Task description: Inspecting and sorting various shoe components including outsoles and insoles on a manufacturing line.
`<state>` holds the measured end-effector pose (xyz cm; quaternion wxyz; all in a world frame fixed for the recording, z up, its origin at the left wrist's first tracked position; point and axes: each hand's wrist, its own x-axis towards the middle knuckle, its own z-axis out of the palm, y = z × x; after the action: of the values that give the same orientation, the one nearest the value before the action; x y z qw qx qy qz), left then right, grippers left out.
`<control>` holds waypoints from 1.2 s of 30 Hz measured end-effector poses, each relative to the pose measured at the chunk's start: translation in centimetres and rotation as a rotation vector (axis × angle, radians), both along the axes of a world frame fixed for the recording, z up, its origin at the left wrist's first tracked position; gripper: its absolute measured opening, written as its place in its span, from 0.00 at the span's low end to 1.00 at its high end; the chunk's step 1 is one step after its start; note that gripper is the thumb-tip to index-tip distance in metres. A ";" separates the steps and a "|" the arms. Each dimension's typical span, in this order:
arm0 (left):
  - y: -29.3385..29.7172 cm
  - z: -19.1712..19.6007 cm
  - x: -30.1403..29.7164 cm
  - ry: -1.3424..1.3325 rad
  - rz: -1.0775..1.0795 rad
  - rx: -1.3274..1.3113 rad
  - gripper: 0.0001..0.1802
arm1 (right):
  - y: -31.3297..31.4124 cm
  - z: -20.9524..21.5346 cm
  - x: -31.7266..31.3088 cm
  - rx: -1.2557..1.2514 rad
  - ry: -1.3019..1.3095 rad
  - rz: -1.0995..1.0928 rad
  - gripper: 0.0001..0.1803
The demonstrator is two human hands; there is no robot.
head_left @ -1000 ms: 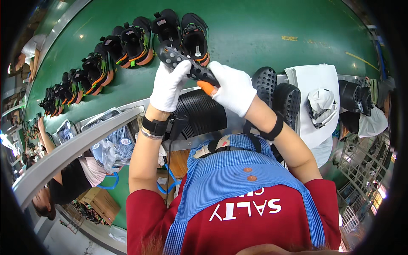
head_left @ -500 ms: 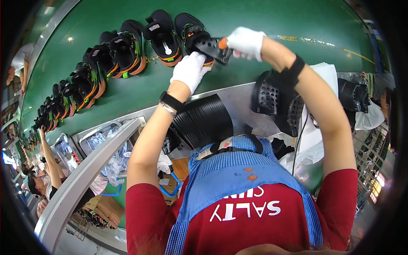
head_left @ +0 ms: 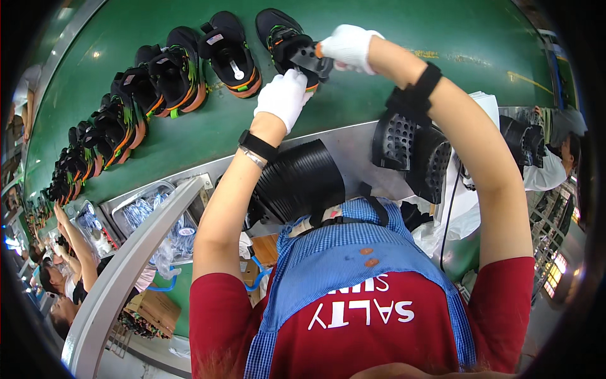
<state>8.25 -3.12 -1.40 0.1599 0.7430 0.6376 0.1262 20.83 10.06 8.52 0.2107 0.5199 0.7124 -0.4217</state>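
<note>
Reaching over the green conveyor belt (head_left: 379,76), both white-gloved hands are working one black sandal (head_left: 284,35): left grip (head_left: 285,96) curled against it, right grip (head_left: 348,45) pinching its grey strap (head_left: 306,57).

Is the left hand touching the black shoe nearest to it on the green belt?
Touching: in the head view the gloved left hand rests against the black shoe on the green belt.

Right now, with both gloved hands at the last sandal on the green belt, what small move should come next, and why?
Probably lower the dark piece onto the sandal. The right hand holds it just above the sandal's strap, and the left hand rests beside the sandal's near edge on the green belt, seemingly steadying it.
</note>
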 end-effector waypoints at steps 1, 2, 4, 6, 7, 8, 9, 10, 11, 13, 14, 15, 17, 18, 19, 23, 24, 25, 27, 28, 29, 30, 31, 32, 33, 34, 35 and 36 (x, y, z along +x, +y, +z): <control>0.0 0.1 -0.1 0.007 0.003 -0.003 0.15 | -0.1 -0.1 -0.8 0.141 -0.053 0.205 0.23; 0.0 0.4 -0.4 -0.025 0.009 -0.034 0.15 | -0.8 -0.3 -1.2 0.240 0.028 0.166 0.22; -0.2 1.1 -1.4 -0.145 0.012 -0.079 0.14 | -1.5 -0.7 -2.8 0.270 -0.090 0.149 0.22; -0.2 1.8 -2.9 -0.307 0.025 0.095 0.13 | -1.7 -0.6 -2.8 0.266 -0.078 0.128 0.22; -0.1 2.0 -3.8 -0.351 0.095 0.109 0.14 | -1.6 -0.4 -2.5 0.269 -0.096 0.112 0.22; 0.2 2.0 -4.1 -0.340 0.227 0.198 0.17 | -1.8 -0.3 -2.3 0.256 -0.070 0.105 0.22; 0.5 1.8 -4.4 -0.341 0.362 0.323 0.19 | -1.9 -0.1 -1.9 0.239 -0.063 0.092 0.24; 1.1 1.6 -4.5 -0.299 0.323 0.376 0.25 | -2.3 -0.1 -2.0 0.286 -0.056 0.133 0.24; 2.2 1.3 -4.5 -0.233 0.287 0.315 0.27 | -2.6 -0.1 -2.1 0.290 -0.056 0.167 0.24; 4.1 1.1 -4.9 -0.119 0.227 0.095 0.29 | -3.2 0.1 -2.1 0.234 -0.039 0.191 0.23; 4.8 1.2 -5.0 -0.225 0.228 0.142 0.24 | -3.2 0.1 -2.1 0.219 -0.067 0.193 0.22; 5.7 1.4 -5.2 -0.237 0.204 0.230 0.24 | -3.2 0.1 -2.3 0.239 -0.078 0.179 0.22; 7.9 2.0 -5.7 -0.181 0.259 -0.082 0.21 | -3.0 -0.2 -2.3 0.342 -0.133 0.234 0.21; 8.4 2.2 -5.3 -0.178 0.271 -0.063 0.23 | -3.0 -0.5 -2.5 0.361 -0.156 0.233 0.17; 8.7 2.3 -4.9 -0.187 0.253 -0.076 0.23 | -3.1 -1.0 -2.5 0.354 -0.143 0.233 0.17; 8.5 2.2 -3.6 -0.020 0.351 -0.079 0.25 | -3.4 -4.2 -4.0 0.429 -0.093 0.271 0.11; 7.7 2.3 -3.5 -0.225 0.341 -0.007 0.25 | -3.6 -5.1 -4.1 0.478 -0.049 0.206 0.11; 6.9 2.4 -3.6 -0.421 0.354 0.027 0.25 | -3.7 -5.8 -4.2 0.516 -0.028 0.143 0.10; 4.2 2.6 -3.7 -0.302 0.427 0.082 0.22 | -3.3 -6.9 -4.8 0.504 0.014 0.100 0.12; 2.7 2.9 -3.5 -0.297 0.440 0.076 0.19 | -2.7 -7.0 -4.7 0.438 0.020 0.136 0.14; 1.2 3.1 -3.3 -0.298 0.448 0.086 0.17 | -2.2 -7.0 -4.6 0.357 0.005 0.172 0.16; 0.1 3.3 -2.8 -0.237 0.378 0.056 0.16 | -1.1 -6.7 -4.3 0.280 0.082 0.206 0.18; -0.8 3.3 -2.1 -0.189 0.293 0.073 0.15 | -0.1 -6.2 -3.8 0.196 0.093 0.263 0.18; -1.3 3.2 -1.3 -0.300 0.191 0.109 0.15 | 0.2 -5.9 -4.0 0.122 0.037 0.262 0.18; -1.2 2.9 -0.6 -0.310 0.083 0.131 0.19 | 0.5 -5.6 -4.1 0.063 -0.005 0.252 0.18; -1.1 2.7 -0.1 -0.253 0.067 0.070 0.21 | 0.3 -5.4 -4.1 0.051 0.019 0.271 0.18; -0.9 2.4 0.5 -0.195 0.052 -0.010 0.23 | 0.0 -5.3 -4.2 0.048 0.032 0.291 0.18; -0.5 2.2 0.6 -0.160 0.090 -0.152 0.26 | -0.6 -5.2 -4.4 0.083 0.018 0.280 0.18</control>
<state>8.82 -3.62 0.78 0.2604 0.6870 0.6631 0.1433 16.41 9.46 3.30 0.2395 0.4201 0.7965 -0.3629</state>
